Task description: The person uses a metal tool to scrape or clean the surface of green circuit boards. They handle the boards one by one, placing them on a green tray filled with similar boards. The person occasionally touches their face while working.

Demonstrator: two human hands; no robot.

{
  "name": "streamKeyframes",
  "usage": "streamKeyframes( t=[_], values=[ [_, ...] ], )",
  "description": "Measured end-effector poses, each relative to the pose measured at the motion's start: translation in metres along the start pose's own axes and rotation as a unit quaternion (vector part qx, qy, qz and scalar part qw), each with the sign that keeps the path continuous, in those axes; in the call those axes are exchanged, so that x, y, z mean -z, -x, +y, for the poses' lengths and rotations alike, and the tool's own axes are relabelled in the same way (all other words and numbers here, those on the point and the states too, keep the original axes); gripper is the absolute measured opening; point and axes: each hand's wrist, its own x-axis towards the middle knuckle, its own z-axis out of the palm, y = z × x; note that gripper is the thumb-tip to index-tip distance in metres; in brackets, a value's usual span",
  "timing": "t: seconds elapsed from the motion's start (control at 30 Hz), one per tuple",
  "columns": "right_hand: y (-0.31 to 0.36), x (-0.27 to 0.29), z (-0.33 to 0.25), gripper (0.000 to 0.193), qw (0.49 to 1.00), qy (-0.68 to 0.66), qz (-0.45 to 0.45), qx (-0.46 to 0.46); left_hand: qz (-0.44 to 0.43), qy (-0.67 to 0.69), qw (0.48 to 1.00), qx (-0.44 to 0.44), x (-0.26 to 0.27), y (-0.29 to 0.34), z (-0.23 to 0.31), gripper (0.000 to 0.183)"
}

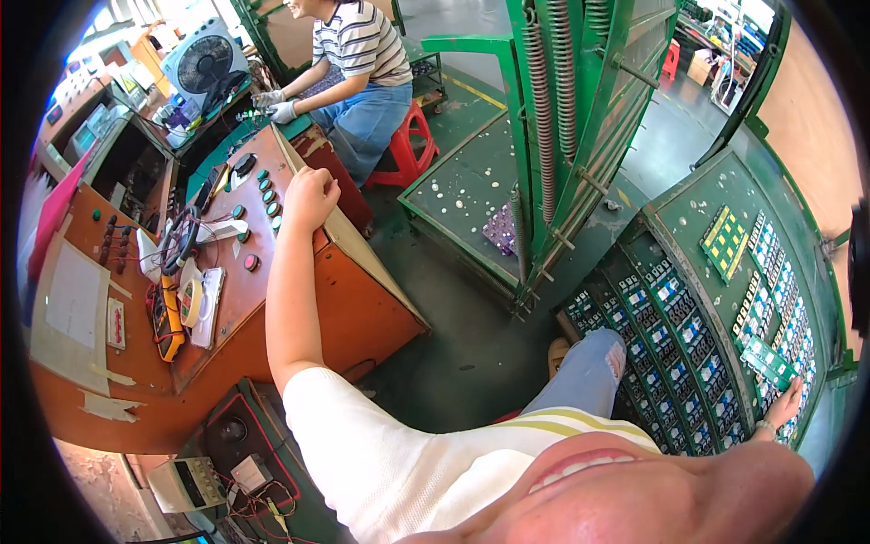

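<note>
My left hand [313,197] is curled into a loose fist at the edge of the orange-brown console [362,272], beside a row of round green push buttons [270,195]. No object shows in it. Far to the right, my right hand [785,408] has its fingers on the near end of a green circuit board [768,362]. This board lies at a slant over rows of small boards with blue and white parts [788,313] on the green rack top. Part of the right hand's grip is hidden.
A co-worker in gloves [358,91] sits on a red stool [414,145] at the far left, near a fan [204,59]. A green metal frame with springs [548,118] stands ahead. A yellow-cased meter [166,317] and tape roll [191,302] lie on the console; more boards fill the rack's front [666,354].
</note>
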Motion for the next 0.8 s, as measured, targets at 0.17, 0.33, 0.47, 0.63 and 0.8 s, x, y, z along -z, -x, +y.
streamKeyframes(
  t=[0.17, 0.33, 0.47, 0.63, 0.8],
  values=[
    [0.001, 0.003, 0.007, 0.038, 1.0, -0.023, -0.006, -0.021, -0.003, 0.008, 1.0, 0.009, 0.002, -0.001, 0.001, 0.016],
    [-0.001, 0.001, -0.001, 0.039, 1.0, -0.005, -0.004, -0.025, -0.002, -0.008, 1.0, 0.018, 0.004, 0.0, 0.002, 0.018],
    [-0.002, 0.002, -0.002, 0.04, 1.0, -0.007, -0.002, -0.026, 0.002, -0.006, 1.0, 0.018, 0.002, 0.002, 0.001, 0.02],
    [0.008, 0.01, 0.003, 0.043, 0.997, -0.044, 0.009, -0.061, -0.002, -0.002, 1.0, 0.004, 0.001, -0.003, 0.006, 0.019],
    [0.004, 0.003, 0.029, 0.038, 0.997, -0.025, -0.02, -0.066, 0.015, -0.033, 0.999, -0.023, -0.006, 0.0, -0.003, 0.015]
  ],
)
